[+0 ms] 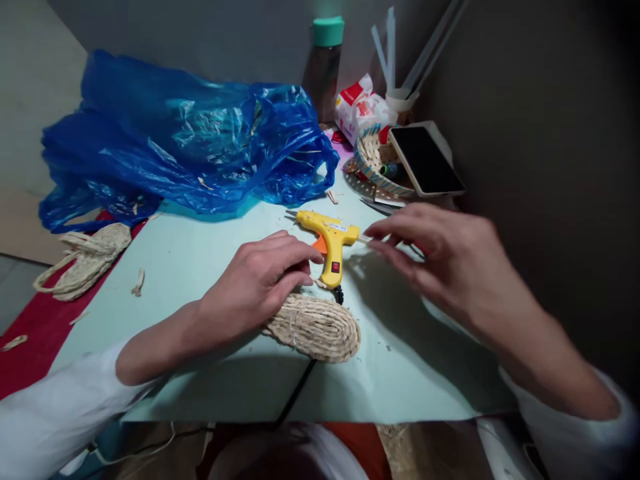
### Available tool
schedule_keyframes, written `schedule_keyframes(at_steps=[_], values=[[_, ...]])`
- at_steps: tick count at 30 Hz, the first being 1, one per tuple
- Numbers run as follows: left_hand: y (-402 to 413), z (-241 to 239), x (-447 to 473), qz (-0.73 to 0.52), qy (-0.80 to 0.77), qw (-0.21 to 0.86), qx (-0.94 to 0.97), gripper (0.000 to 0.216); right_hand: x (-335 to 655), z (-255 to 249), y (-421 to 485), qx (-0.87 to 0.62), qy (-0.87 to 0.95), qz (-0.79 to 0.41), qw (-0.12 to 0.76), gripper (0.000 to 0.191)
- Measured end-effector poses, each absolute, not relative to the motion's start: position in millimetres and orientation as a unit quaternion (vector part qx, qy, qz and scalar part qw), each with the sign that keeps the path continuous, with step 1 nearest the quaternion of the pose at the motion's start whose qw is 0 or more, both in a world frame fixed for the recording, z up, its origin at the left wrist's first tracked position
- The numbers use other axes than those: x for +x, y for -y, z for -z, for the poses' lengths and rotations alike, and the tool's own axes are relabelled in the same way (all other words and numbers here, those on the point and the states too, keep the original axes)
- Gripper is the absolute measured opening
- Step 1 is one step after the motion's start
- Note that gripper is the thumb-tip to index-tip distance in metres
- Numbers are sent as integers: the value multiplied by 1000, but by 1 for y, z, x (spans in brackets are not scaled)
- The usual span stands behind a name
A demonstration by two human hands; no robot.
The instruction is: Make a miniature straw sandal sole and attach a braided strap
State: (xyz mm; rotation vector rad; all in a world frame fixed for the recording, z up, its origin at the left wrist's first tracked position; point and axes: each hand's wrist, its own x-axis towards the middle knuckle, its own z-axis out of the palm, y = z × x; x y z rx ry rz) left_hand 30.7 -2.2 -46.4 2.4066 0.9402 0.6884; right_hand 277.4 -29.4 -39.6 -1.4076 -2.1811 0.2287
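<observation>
A yellow glue gun [327,233] with an orange trigger lies on its side on the pale table, nozzle to the upper left. My right hand [435,250] pinches a translucent glue stick [365,239] at the gun's rear. Close by the trigger and handle is my left hand [267,277], its fingers curled together, with a pale straw strand [321,284] showing at the thumb tip. Beneath that hand sits a coiled oval straw sole [320,330], its left end hidden by the palm. What else the left fingers hold is hidden.
A big blue plastic bag [190,140] covers the back left. Braided straw pieces [93,260] lie at left. At the back right are scissors [377,206], a woven basket [370,163], a phone [427,160], a tissue pack [360,110], a bottle [324,73] and a cup of glue sticks [401,100].
</observation>
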Motion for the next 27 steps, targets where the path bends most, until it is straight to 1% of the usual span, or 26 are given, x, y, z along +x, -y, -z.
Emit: schedule_keyframes(at_steps=[1, 3, 7, 10, 12, 14, 16, 18, 21, 24, 27], values=[[3, 46, 31, -251, -354, 240, 868, 21, 264, 39, 35, -474, 822, -146, 279, 14], [5, 45, 31, -257, -375, 269, 849, 25, 242, 42, 43, -445, 839, -183, 255, 15], [6, 48, 31, -277, -392, 337, 810, 28, 220, 50, 48, -460, 846, -173, 208, 18], [4, 45, 24, -293, -400, 384, 779, 21, 218, 49, 46, -463, 843, -182, 204, 17], [4, 42, 12, -306, -420, 372, 769, 15, 217, 48, 44, -465, 838, -200, 205, 17], [6, 39, -6, -292, -454, 309, 783, 13, 216, 47, 44, -470, 830, -221, 204, 16], [12, 38, -25, -242, -477, 276, 799, 17, 215, 47, 44, -476, 821, -242, 205, 16], [21, 42, -40, -167, -486, 281, 810, 19, 213, 47, 44, -480, 813, -257, 209, 16], [31, 50, -52, -113, -477, 315, 813, 30, 212, 48, 44, -482, 805, -276, 208, 14], [35, 55, -55, -99, -459, 334, 817, 49, 211, 48, 46, -481, 807, -280, 199, 13], [38, 55, -53, -94, -435, 344, 827, 59, 211, 49, 48, -471, 816, -267, 204, 13]])
